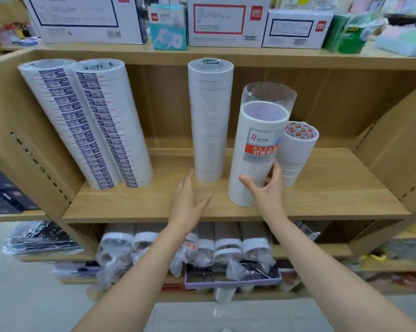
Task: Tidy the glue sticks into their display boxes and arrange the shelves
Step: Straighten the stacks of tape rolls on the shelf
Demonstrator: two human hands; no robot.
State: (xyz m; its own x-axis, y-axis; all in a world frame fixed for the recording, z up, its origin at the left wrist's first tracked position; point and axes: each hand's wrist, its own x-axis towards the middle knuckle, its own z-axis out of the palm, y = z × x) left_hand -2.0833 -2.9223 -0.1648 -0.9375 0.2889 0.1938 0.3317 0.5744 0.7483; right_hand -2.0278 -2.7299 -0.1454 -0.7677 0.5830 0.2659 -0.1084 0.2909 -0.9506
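1. Right hand (265,188) wrapped round the low part of the labelled tape tube (257,152), thumb in front, fingers tucked behind. Properly holding it, not just touching.
2. Left hand (189,200) just left of that tube, flat and relaxed, fingers straight, holding nothing. Hovering over the shelf board (334,188) and pointing at the foot of the plain white stack (210,121), also left of the tube and a bit further back.
3. Tucked behind the tube on its right: a short stack (298,149) with a red-printed top. Touching the fingers or just clear of them, can't tell.
4. Well left of the tube: two barcode stacks (87,123), tall and tilted over towards the side wall.
5. Progress-wise, can't spot a single glue stick or display box anywhere round the tube, so no way to judge that half. Looks like the shelf-arranging part, and only partly done: uneven gaps, plus that leaning pair to straighten.
6. About the tube itself: white rolls in a clear sleeve, empty wrap poking up on top, grey-and-red label, standing near the front edge.
7. Above the tube, white cartons (226,20). Below it, bagged rolls (226,245) and a purple tray (231,282), pretty jumbled.
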